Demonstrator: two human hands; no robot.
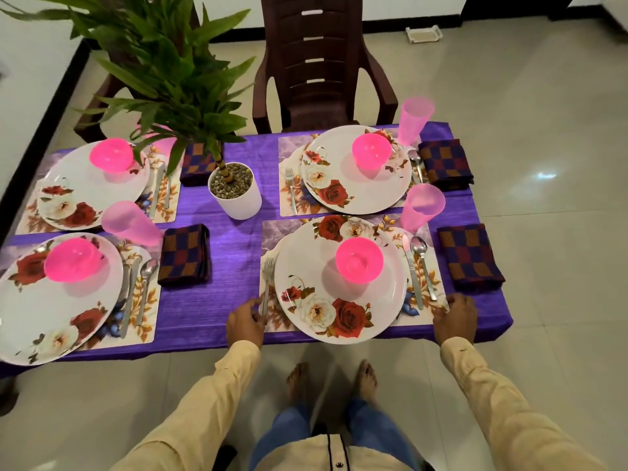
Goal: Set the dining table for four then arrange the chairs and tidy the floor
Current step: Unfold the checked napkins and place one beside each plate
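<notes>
As all 4 places on the bench (234,266) look laid, left hand (246,322) and right hand (455,317) each clamp their grip on the near placemat (299,223), seemingly squaring it before chairs need pulling in.

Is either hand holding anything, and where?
Both seem to pinch the near-right placemat: left hand at its left edge beside the fork, right hand at its near right corner.

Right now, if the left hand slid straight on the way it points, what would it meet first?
Probably the fork: its handle end lies beside the left hand, with the plate just beyond.
</notes>
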